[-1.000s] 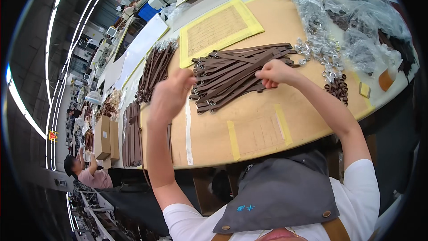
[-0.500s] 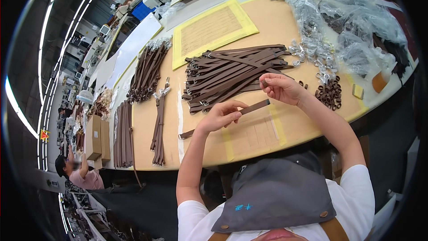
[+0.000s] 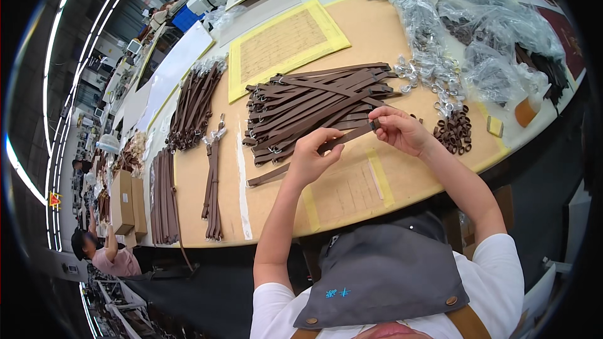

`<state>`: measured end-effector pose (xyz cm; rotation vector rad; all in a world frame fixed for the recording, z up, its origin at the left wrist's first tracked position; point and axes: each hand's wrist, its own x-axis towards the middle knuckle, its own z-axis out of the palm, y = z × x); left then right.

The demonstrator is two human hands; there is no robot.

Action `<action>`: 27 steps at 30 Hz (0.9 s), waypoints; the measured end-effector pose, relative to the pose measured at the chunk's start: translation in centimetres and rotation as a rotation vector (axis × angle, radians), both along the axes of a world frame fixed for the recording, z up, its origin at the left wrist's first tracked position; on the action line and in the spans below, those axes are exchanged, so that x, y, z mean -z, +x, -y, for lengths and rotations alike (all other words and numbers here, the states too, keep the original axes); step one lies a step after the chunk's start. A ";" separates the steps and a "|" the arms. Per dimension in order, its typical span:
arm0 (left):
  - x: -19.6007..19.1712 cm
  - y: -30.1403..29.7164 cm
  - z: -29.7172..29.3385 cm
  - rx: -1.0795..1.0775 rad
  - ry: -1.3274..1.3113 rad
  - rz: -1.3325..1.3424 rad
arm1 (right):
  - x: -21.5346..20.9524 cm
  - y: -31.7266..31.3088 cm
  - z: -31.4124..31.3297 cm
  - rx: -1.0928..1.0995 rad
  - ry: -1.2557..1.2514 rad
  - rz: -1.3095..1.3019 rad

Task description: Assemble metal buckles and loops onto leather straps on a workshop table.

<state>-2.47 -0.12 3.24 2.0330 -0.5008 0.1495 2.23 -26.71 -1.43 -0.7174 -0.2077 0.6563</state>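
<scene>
My left hand grips a brown strap between thumb and fingers. The strap's other end slants down to the left over the table. At its right end, my right hand pinches a small brown loop, which meets the strap tip; whether the tip is inside the loop is too small to tell. Just beyond both hands lies a wide pile of brown straps with metal buckles. A heap of small brown loops sits to the right of my right hand.
Bundled straps and two narrower stacks lie on the left. A yellow-edged board is at the back. Metal clasps and plastic-wrapped goods fill the right side, near a yellow block. Another person works at far left.
My right hand has brought the small loop down to the strap's end. My left hand has moved up and right along with the strap. The whole view has shifted slightly.
</scene>
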 end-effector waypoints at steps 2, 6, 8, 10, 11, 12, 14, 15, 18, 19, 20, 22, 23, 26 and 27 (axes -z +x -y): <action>-0.1 0.1 0.2 0.001 0.025 0.023 | -0.1 0.0 0.0 0.025 -0.050 0.014; -0.4 0.1 0.4 -0.003 0.070 -0.002 | -0.1 0.0 0.2 0.044 -0.119 0.028; 0.1 0.1 0.5 -0.005 0.054 0.021 | -0.1 -0.1 0.1 0.053 -0.160 0.040; 0.5 0.3 0.7 0.003 0.057 0.036 | -0.2 -0.3 -0.2 0.090 -0.232 0.064; 0.7 0.3 0.8 0.007 0.071 0.036 | 0.1 -0.3 -0.4 0.084 -0.298 0.155; 0.9 0.3 0.9 0.013 0.086 0.036 | 0.4 -0.3 -0.7 0.080 -0.363 0.246; 1.6 0.4 1.4 0.051 0.090 -0.039 | 0.8 -0.7 -1.3 0.053 -0.424 0.331; 2.0 0.4 1.7 0.067 0.091 -0.076 | 0.5 -0.9 -1.7 0.033 -0.433 0.337; 1.6 -0.2 2.7 0.110 0.123 -0.092 | -1.3 -1.0 -1.4 -0.078 -0.584 0.394; 1.0 -0.6 2.9 0.115 0.151 -0.140 | -2.1 -0.1 -0.6 0.004 -0.699 0.448; 1.5 -0.7 3.0 0.133 0.108 -0.046 | -2.9 1.3 0.5 0.086 -0.813 0.501; 2.1 -0.4 3.1 0.146 0.080 -0.028 | -3.3 4.5 3.3 0.346 -1.123 0.715; 2.3 -0.3 3.1 0.151 0.067 -0.018 | -2.9 5.8 4.8 0.528 -1.314 0.880; 2.7 0.2 2.8 0.146 0.095 -0.139 | -0.1 7.6 9.0 0.495 -1.547 1.354; 3.1 0.3 2.4 0.137 0.080 -0.112 | -0.3 7.4 9.1 0.464 -1.579 1.338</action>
